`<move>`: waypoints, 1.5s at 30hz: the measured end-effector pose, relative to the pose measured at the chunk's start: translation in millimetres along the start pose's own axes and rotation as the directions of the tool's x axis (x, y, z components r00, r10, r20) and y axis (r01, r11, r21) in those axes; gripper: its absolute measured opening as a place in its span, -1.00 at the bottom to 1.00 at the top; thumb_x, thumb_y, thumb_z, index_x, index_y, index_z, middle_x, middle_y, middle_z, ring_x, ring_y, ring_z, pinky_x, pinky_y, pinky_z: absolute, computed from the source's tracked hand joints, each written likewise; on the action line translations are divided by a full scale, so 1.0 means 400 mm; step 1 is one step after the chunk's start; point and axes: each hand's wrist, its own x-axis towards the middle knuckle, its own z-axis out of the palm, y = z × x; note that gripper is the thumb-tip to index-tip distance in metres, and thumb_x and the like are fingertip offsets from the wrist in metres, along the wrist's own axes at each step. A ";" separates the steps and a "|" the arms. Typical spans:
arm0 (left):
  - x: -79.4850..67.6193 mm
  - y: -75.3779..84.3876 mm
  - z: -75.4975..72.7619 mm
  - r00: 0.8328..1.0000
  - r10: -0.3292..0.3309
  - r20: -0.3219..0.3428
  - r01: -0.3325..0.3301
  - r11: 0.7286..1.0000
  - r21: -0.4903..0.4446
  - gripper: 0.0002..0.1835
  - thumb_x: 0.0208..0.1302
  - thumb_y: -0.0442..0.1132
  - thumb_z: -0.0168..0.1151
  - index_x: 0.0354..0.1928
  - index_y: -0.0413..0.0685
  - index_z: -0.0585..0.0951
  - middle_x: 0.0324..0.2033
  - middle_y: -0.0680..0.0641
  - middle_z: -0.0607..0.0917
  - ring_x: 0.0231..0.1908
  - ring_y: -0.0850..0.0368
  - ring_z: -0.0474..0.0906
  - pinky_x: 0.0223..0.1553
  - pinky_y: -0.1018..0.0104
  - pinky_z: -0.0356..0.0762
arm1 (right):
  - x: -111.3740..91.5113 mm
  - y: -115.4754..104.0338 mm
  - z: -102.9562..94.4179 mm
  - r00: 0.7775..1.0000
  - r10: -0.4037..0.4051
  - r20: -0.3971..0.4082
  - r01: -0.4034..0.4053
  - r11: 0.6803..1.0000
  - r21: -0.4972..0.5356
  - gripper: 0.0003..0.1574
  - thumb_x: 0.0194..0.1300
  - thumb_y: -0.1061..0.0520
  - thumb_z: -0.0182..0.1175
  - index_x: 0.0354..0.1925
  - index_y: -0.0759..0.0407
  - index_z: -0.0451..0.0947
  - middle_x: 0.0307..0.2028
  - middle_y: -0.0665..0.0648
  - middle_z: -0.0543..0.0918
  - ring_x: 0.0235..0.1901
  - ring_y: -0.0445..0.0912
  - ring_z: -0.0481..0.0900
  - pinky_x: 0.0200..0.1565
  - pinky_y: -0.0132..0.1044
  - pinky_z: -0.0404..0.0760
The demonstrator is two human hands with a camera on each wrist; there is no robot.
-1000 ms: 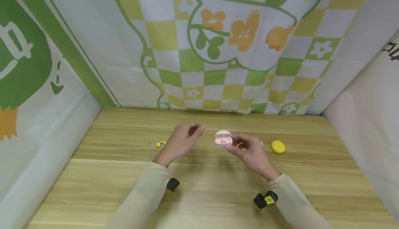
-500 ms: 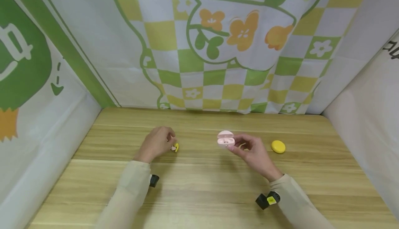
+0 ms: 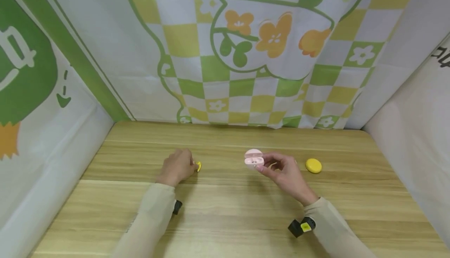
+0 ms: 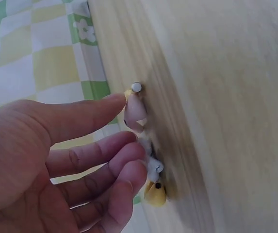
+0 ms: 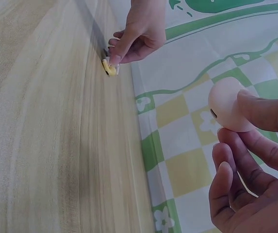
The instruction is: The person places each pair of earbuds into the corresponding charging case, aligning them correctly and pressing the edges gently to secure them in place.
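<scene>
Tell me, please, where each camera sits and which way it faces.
Head: on the head, facing forward and down at the wooden table; left hand, right hand and sleeves show.
Left wrist: on that wrist, facing the earbuds; only the left hand shows.
Right wrist: on that wrist, facing the pink earbud case; both hands show.
Shared by wrist views: left hand, checkered cloth.

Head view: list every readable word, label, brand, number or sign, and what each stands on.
No word, brand or number is readable.
White lettering on the left cloth: cut off, unreadable.
Dark lettering on the right cloth: cut off, unreadable.
Yellow label on the right wrist's black device: too small.
Faint marks on the left sleeve: too small.
Sign: green dashed arrow on the left cloth.
</scene>
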 end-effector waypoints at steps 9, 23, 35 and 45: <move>0.007 0.001 0.013 1.000 -0.007 -0.003 0.007 1.000 0.017 -0.49 0.21 -0.20 0.23 -0.86 0.04 0.29 -0.86 0.11 0.18 -0.78 0.23 0.04 -0.77 0.37 0.07 | -0.004 -0.011 0.000 1.000 0.009 0.011 -0.009 1.000 -0.009 -0.67 0.12 0.05 0.36 -0.14 0.14 0.62 -0.31 0.04 0.63 -0.33 -0.06 0.54 -0.27 -0.21 0.55; -0.008 0.014 -0.030 0.994 0.075 -0.081 -0.083 0.991 -0.105 -0.87 0.24 -0.20 0.23 -0.26 -0.10 0.61 -0.40 0.02 0.62 -0.46 0.16 0.50 -0.42 0.21 0.48 | -0.002 -0.007 0.003 1.000 -0.005 0.009 0.005 1.000 0.000 -0.65 0.12 0.05 0.36 -0.11 0.13 0.61 -0.29 0.03 0.63 -0.33 -0.07 0.54 -0.28 -0.23 0.56; -0.014 0.069 -0.061 0.933 0.244 -0.265 -0.311 0.916 -0.255 -0.92 0.24 -0.19 0.24 -0.29 -0.02 0.61 -0.40 0.08 0.62 -0.34 0.20 0.55 -0.28 0.29 0.55 | 0.004 -0.022 0.013 1.000 0.019 0.003 -0.019 1.000 0.017 -0.68 0.14 0.13 0.35 -0.11 0.16 0.61 -0.28 0.06 0.62 -0.30 -0.05 0.54 -0.25 -0.25 0.56; -0.035 0.117 -0.084 0.895 0.330 -0.300 -0.420 0.849 -0.321 -0.90 0.25 -0.27 0.23 -0.20 -0.07 0.59 -0.36 0.06 0.62 -0.32 0.21 0.57 -0.27 0.35 0.57 | -0.006 -0.106 0.008 1.000 0.006 -0.008 -0.006 1.000 0.029 -0.70 0.15 0.28 0.30 -0.10 0.32 0.59 -0.29 0.16 0.62 -0.29 0.01 0.52 -0.27 -0.26 0.55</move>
